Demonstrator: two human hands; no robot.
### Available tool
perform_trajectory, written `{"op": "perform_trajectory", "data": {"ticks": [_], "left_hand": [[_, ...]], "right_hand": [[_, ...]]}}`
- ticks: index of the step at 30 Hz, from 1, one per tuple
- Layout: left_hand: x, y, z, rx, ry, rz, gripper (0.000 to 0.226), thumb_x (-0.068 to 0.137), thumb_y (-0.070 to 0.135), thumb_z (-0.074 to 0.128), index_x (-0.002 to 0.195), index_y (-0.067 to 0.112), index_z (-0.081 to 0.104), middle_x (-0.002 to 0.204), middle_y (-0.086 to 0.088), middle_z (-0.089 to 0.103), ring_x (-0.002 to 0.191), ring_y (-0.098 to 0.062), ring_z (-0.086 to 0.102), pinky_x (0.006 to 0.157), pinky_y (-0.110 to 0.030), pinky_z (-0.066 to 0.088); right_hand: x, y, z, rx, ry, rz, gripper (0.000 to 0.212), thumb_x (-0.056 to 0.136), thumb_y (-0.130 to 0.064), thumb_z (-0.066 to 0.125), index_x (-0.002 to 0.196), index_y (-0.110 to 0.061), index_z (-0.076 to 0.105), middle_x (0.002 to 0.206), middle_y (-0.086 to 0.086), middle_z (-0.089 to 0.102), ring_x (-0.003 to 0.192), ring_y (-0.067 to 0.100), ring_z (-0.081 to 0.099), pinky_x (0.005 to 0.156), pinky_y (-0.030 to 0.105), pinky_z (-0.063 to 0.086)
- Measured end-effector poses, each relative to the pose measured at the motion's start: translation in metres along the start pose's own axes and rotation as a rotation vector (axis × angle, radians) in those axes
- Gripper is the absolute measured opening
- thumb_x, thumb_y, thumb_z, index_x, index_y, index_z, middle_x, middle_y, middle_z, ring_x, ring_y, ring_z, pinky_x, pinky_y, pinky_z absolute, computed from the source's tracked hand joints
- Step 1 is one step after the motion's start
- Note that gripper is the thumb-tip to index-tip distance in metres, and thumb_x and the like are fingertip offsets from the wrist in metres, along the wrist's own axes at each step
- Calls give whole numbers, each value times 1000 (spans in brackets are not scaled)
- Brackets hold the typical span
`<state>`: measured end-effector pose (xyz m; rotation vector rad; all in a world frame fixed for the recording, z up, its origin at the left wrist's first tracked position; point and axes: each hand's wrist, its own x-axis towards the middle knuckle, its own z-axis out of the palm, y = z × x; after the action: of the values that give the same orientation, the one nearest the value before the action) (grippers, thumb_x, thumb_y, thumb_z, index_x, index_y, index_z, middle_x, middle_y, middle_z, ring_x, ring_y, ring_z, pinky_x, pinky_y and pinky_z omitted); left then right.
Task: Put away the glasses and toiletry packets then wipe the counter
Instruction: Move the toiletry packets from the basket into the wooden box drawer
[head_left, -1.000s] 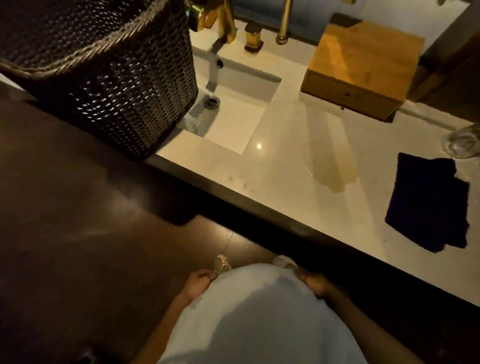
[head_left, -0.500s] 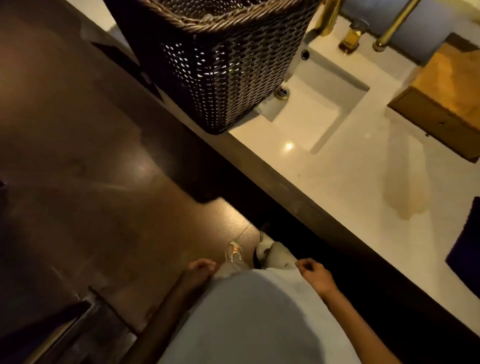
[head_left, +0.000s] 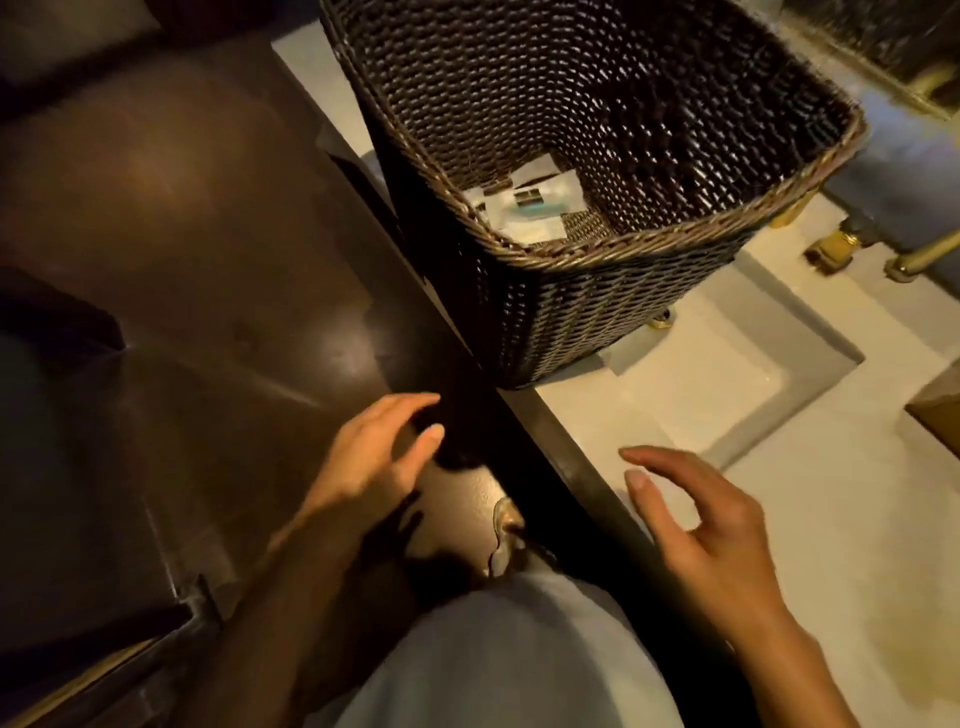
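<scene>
Hands: while both are being held out in front of the body, nothing is being gripped by either; the left hand (head_left: 371, 457) is being held over the dark floor (head_left: 171, 270), just off the counter's dark front edge (head_left: 524, 431); the right hand (head_left: 706, 540) is being held over the pale counter (head_left: 841, 545), near the corner of the sink (head_left: 727, 384)

Pose: the left forearm is being raised from the lower left, fingers spread and pointed up and right; the right forearm is being brought in from the lower right, fingers loosely curved and pointed left

Hard to make out: the whole view is being dimmed and blurred; the taps (head_left: 841, 244) are being cut off at the right edge; whether either hand is touching a surface cannot be told; the glasses cannot be found anywhere

Openness: both hands are being kept wide and empty, thumbs apart from the fingers

Toiletry packets: the toiletry packets (head_left: 524, 208) are being kept at the bottom of the wicker basket (head_left: 597, 312); their print is being lost to blur

Basket: it is being stood upright on the counter, its right side overhanging the sink
</scene>
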<state>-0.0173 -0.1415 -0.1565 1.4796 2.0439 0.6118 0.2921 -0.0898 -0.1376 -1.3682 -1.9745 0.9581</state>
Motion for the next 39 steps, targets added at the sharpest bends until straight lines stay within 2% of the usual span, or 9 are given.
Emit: {"op": "perform_trajectory", "data": {"ticks": [4,7,15,19,23,26,30,36,39], "left_hand": [[49,58,-56,12,288,281,36,98,31,63,132,20,64,138,6,60,128,-6,55,113,-19,37],[83,82,-79,49,439,440,36,99,27,63,131,12,66,137,-4,60,132,-12,54,115,-23,37],[192,69,-123,235,271,418,52,98,49,43,127,14,70,150,-7,52,153,-28,28,126,-59,9],[234,50,-140,254,277,486,52,98,49,42,124,14,71,147,-8,55,151,-31,31,124,-63,6],[248,40,-131,135,331,573,63,101,56,36,120,10,74,140,-14,59,147,-37,34,123,-65,9],[254,33,-123,47,389,631,71,102,62,29,116,10,75,140,-15,58,145,-38,36,121,-68,10],[267,22,-112,-43,458,697,63,102,62,29,115,18,73,144,-14,55,146,-37,36,120,-68,9],[276,11,-105,-70,474,709,64,99,68,24,120,27,68,153,-5,48,150,-33,32,124,-62,5],[276,15,-102,-53,485,700,70,98,70,19,121,25,69,151,-9,50,149,-33,34,124,-61,6]], "right_hand": [[83,-36,-34,1,373,-457,16,93,-9,63,108,-11,69,111,-1,69,106,14,67,95,27,48],[137,-57,-45,-93,427,-548,15,93,-7,63,104,-3,72,112,11,69,107,20,65,97,29,47],[184,-94,-52,-453,-46,-363,35,96,-41,48,113,-18,69,105,-9,69,91,10,66,80,33,56],[225,-111,-62,-659,-476,-194,59,88,-71,31,131,-38,54,112,-19,65,99,-2,63,89,21,51],[291,-117,-37,-606,-1013,-71,48,85,-68,53,126,-43,55,93,-20,71,76,-13,63,75,8,49],[344,-100,8,-701,-994,-97,42,93,-47,59,131,-32,57,104,-7,73,83,-6,67,79,15,54],[391,-67,69,-976,-886,-234,50,91,-44,58,137,-24,51,123,12,66,115,30,61,97,37,51],[390,-22,121,-856,-992,-221,31,88,-42,65,113,-24,59,103,1,65,92,19,62,76,27,49],[374,-5,129,-843,-973,-204,38,89,-36,67,121,-22,53,111,1,59,98,17,58,85,30,53]]}}
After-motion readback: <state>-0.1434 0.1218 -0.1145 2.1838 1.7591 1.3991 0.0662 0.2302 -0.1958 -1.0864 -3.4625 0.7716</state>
